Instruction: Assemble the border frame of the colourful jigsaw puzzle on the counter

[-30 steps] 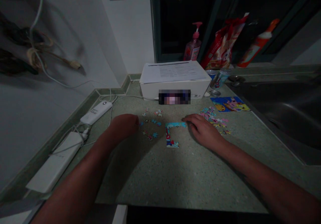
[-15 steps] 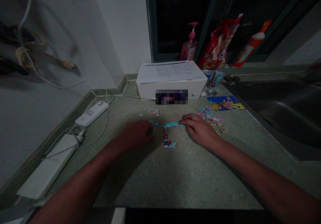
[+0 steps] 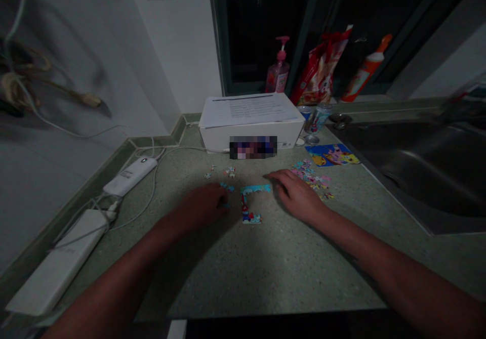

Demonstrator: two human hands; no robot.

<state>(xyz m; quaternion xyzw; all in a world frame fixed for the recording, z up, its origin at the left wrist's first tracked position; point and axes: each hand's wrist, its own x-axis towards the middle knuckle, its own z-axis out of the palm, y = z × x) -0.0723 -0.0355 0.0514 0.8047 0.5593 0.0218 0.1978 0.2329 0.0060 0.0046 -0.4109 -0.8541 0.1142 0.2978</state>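
Faced a speckled grey-green counter (image 3: pixel 212 273) in dim light. Had a partly built jigsaw (image 3: pixel 245 210) flat in the middle, between both hands, shaped like a square-cornered C: pale blue along the top, red and dark blue down the left side, open towards the right. Held the left hand (image 3: pixel 207 202) low to the left of it, with fingers curled inward close to a few loose blue pieces (image 3: pixel 227 186); could not tell whether pinching a piece or only hovering by one. Rested the right hand (image 3: pixel 298 192) just beyond the jigsaw's upper right end, with forefinger extended and thumb loosely parted, unclasped (near the blue strip, by the look of it). Had small whitish pieces (image 3: pixel 230 172) farther back on the left, and a multicoloured heap (image 3: pixel 309 174) behind the right hand. Saw, past that heap, a bright picture card (image 3: pixel 332 155) beside a metal sink (image 3: pixel 413 162). Saw, towards the wall, a white box (image 3: pixel 212 137) under a printed sheet (image 3: pixel 258 109), with a pink pump bottle (image 3: pixel 277 76) behind
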